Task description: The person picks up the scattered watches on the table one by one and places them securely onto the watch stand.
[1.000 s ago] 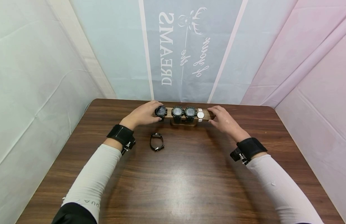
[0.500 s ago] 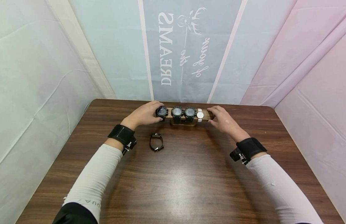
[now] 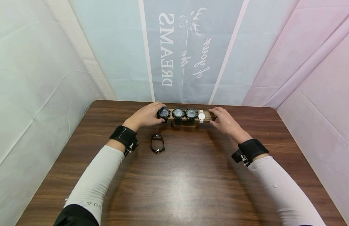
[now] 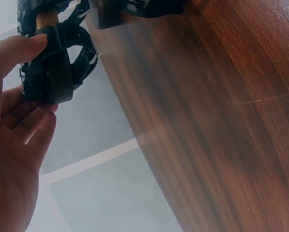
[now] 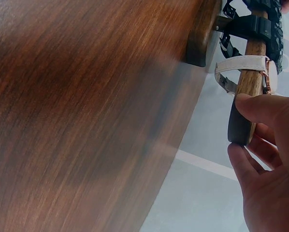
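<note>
A wooden watch stand [image 3: 184, 124] with a horizontal bar stands near the far edge of the table. Around its left end sits a black digital watch [image 3: 164, 113], which my left hand [image 3: 144, 115] grips, thumb on the strap in the left wrist view. My right hand [image 3: 226, 121] holds the bar's bare right end [image 5: 251, 83] between thumb and fingers. Two more black watches, one left of centre [image 3: 178, 113] and one right of it [image 3: 191, 113], hang on the bar. Beside them, nearer my right hand, is a white-strapped watch [image 3: 201, 116].
A black watch with its strap closed in a loop [image 3: 157, 143] lies on the brown wooden table [image 3: 191, 175], in front of the stand's left half. Behind the far edge hangs a blue-grey printed cloth [image 3: 185, 62]. Pale cloth walls [image 3: 36, 94] flank the table.
My left hand has slid the leftmost black watch slightly right along the bar, closer to its neighbour. My right hand keeps its hold on the other end.
</note>
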`<action>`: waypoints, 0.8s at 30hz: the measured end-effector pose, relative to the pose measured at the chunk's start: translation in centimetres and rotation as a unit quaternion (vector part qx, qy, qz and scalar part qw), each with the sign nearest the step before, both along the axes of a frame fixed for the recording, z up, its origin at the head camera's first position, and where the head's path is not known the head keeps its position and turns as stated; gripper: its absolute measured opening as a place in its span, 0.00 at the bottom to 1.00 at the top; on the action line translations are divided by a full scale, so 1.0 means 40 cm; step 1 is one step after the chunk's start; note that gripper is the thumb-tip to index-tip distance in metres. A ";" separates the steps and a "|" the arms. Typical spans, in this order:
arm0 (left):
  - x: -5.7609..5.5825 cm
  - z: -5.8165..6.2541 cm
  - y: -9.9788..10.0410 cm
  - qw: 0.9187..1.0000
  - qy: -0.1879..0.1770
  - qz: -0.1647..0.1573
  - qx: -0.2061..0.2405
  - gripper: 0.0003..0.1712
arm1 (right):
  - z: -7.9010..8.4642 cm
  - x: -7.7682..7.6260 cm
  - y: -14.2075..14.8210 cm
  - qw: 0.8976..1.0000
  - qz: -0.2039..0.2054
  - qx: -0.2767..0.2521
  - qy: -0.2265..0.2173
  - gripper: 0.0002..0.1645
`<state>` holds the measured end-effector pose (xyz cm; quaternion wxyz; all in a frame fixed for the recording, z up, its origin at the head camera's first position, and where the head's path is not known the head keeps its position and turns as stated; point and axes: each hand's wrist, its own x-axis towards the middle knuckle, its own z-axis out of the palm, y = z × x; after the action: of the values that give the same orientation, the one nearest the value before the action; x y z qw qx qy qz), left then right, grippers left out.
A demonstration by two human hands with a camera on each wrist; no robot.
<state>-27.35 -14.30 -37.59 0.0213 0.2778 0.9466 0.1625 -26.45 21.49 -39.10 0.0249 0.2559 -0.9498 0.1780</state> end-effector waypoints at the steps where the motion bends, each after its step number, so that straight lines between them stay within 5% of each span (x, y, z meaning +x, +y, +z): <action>1: 0.000 0.000 0.001 1.000 -0.002 0.001 0.000 0.35 | -0.001 -0.001 0.001 1.000 0.000 0.000 0.000 0.34; 24: -0.008 -0.007 0.008 1.000 -0.003 0.004 0.007 0.36 | 0.002 -0.002 0.002 1.000 -0.001 -0.002 -0.007 0.34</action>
<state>-27.65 -13.97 -37.87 0.0214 0.2737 0.9464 0.1702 -26.54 21.59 -39.03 0.0186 0.2540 -0.9499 0.1815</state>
